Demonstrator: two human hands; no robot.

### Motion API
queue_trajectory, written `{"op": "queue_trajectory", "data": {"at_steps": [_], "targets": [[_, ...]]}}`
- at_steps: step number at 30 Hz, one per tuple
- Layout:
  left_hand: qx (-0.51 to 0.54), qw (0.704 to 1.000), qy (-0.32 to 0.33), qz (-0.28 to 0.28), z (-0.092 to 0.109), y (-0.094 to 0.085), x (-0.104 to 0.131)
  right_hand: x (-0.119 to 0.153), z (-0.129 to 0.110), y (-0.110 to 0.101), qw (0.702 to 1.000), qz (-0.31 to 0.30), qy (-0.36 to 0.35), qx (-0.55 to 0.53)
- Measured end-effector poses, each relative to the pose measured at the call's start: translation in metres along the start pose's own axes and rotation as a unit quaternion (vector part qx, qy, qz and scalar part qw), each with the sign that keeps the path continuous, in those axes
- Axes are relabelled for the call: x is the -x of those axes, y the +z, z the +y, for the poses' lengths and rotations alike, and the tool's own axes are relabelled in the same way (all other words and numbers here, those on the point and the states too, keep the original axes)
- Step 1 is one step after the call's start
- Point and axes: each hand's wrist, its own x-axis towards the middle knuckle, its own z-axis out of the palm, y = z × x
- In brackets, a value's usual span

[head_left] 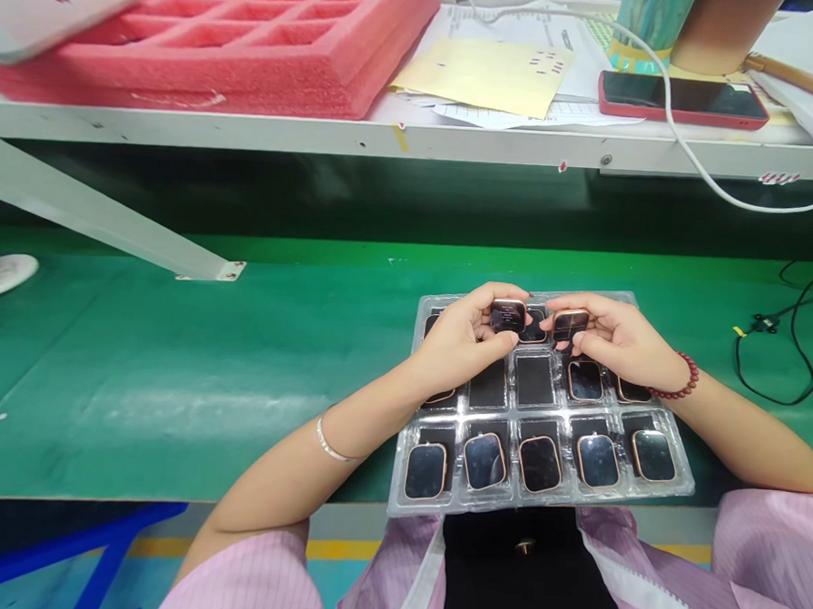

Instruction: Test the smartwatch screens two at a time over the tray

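Note:
My left hand (466, 335) grips a smartwatch body (508, 316) between thumb and fingers; small light text shows on its dark screen. In my right hand (615, 338) is another smartwatch body (570, 326), gold-rimmed, with a dark face marked by thin lines. Both hands are over the back rows of a clear plastic tray (546, 509). Several gold-rimmed watch bodies lie in its compartments, among them one (540, 463) in the front row. Two middle-row compartments show only dark bottoms. My hands partly cover the back row.
The tray lies at the front edge of a green bench (170, 401). Above it runs a shelf (320, 136) with a pink foam tray (220, 86), papers (487, 72), a phone (683, 99) and a hanging white cable (693, 156). A slanted metal brace (112, 203) stands left; a black cable (795, 361) lies right.

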Motion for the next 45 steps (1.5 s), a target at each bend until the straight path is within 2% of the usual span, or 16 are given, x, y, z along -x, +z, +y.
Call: {"op": "queue_trajectory", "data": {"at_steps": [17, 28, 37, 45], "targets": [[0.018, 1.0, 0.016, 0.001, -0.0007, -0.0011, -0.0008, -0.0006, -0.0005, -0.0001, 1.0, -0.005, -0.008, 0.0], [0.025, 1.0, -0.003, 0.004, -0.001, -0.0016, -0.0007, 0.0001, -0.0017, 0.0006, 1.0, -0.009, -0.02, 0.019], [0.028, 0.999, -0.027, -0.001, -0.0065, -0.0025, -0.0028, -0.0019, 0.0019, -0.0023, 1.0, -0.004, 0.025, 0.009], [0.009, 1.0, -0.003, 0.0, -0.0074, -0.0025, -0.0021, -0.0007, 0.0004, -0.0021, 1.0, -0.006, 0.011, 0.003]]}}
